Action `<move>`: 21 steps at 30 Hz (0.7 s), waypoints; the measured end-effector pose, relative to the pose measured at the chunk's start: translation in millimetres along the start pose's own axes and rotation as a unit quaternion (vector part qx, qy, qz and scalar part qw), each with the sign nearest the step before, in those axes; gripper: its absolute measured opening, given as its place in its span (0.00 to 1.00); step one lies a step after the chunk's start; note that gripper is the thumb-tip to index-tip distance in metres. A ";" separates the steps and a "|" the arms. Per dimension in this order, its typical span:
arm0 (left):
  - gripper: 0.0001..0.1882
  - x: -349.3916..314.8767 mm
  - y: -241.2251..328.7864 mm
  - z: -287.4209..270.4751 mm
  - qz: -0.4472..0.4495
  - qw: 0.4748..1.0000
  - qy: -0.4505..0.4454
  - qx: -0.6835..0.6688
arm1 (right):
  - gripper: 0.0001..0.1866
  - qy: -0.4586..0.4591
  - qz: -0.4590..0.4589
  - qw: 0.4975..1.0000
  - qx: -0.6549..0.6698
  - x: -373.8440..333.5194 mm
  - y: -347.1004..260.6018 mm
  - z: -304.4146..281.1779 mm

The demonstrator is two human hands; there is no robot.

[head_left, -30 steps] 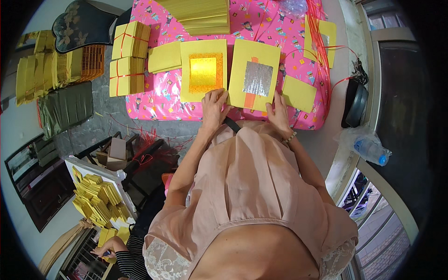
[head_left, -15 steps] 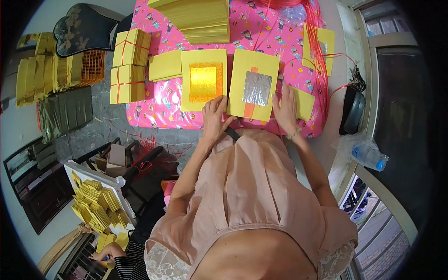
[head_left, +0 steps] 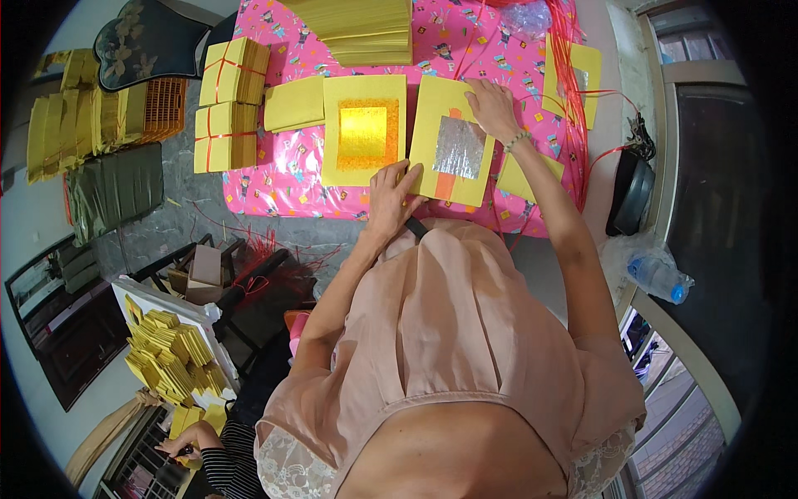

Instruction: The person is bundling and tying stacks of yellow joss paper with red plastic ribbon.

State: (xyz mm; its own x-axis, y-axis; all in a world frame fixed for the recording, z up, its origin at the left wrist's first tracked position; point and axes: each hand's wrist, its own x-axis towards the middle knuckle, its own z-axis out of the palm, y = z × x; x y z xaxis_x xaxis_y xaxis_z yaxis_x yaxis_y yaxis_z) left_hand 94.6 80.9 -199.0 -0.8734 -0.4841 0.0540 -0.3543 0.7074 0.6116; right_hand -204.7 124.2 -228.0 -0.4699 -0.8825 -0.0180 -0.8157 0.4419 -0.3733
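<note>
A yellow joss paper sheet (head_left: 428,141) with a silver foil square lies in front of me, slightly tilted. Beside it on the left is another yellow joss paper sheet (head_left: 363,90) with a gold foil square on an orange patch. My left hand (head_left: 391,198) rests at the near corners where the two meet, its fingers loosely stretched. Over the far right corner of the silver-foil sheet lies my right hand (head_left: 495,112), fingers extended and apart. Whether its fingertips pinch that corner is hard to see. A smaller yellow paper piece (head_left: 519,177) sits under my right forearm.
A pink patterned cloth (head_left: 287,187) covers the table. Red-tied yellow bundles (head_left: 229,137) stand at its left, a large yellow paper stack (head_left: 366,37) at the back. Red plastic strings (head_left: 573,108) hang on the right. At lower left a co-worker's hand (head_left: 184,439) is near yellow paper piles.
My right hand has moved from the right edge of the silver-foil sheet to its far right corner. My left hand stays by the near corners, its fingers slightly shifted. The view has tilted a little.
</note>
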 end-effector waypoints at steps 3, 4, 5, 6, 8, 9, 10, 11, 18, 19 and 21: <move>0.34 0.1 -1.3 1.3 0.001 1.000 0.005 0.001 | 0.18 0.014 0.003 1.000 0.005 -1.5 -1.2 3.7; 0.34 0.1 -1.8 1.6 0.002 1.000 0.010 0.003 | 0.18 0.020 0.003 1.000 0.004 -1.9 -1.3 4.2; 0.34 0.1 -1.8 2.1 0.002 1.000 0.010 0.002 | 0.18 0.020 0.003 1.000 0.004 -2.5 -0.6 3.9; 0.34 0.2 -1.7 1.7 0.002 1.000 0.008 0.001 | 0.18 0.011 0.007 1.000 0.001 -2.4 -1.0 4.0; 0.34 0.5 -0.6 1.2 0.001 1.000 0.005 0.000 | 0.18 0.001 0.012 1.000 -0.001 -1.7 -1.2 3.6; 0.34 1.5 3.0 -0.2 -0.002 1.000 0.012 0.000 | 0.18 0.001 0.011 1.000 0.003 -2.0 -0.2 2.6; 0.34 2.6 6.0 -2.0 -0.004 1.000 0.018 -0.001 | 0.19 0.000 0.011 1.000 0.008 -2.7 0.8 1.7; 0.34 3.9 8.1 -5.0 -0.002 1.000 0.017 -0.001 | 0.19 0.001 0.013 1.000 0.007 -4.3 0.6 2.0; 0.28 10.5 4.1 -11.9 0.083 0.995 -0.039 -0.028 | 0.17 0.138 -0.070 0.985 0.074 -55.7 -26.0 -33.6; 0.27 12.2 3.3 -10.8 0.099 0.993 -0.060 -0.029 | 0.16 0.093 -0.076 0.989 0.088 -72.3 -30.2 -39.8; 0.26 14.4 1.4 -10.4 0.100 0.992 -0.074 -0.035 | 0.16 0.007 -0.114 0.988 0.104 -106.8 -36.4 -43.0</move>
State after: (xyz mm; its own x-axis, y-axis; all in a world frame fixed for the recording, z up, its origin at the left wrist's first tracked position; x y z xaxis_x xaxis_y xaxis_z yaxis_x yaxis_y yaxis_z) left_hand 85.0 69.5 -189.2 -0.9650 -0.2535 0.0672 -0.1495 0.7423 0.6532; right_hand -139.3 209.3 -172.7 -0.2879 -0.9524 0.1000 -0.8142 0.1884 -0.5492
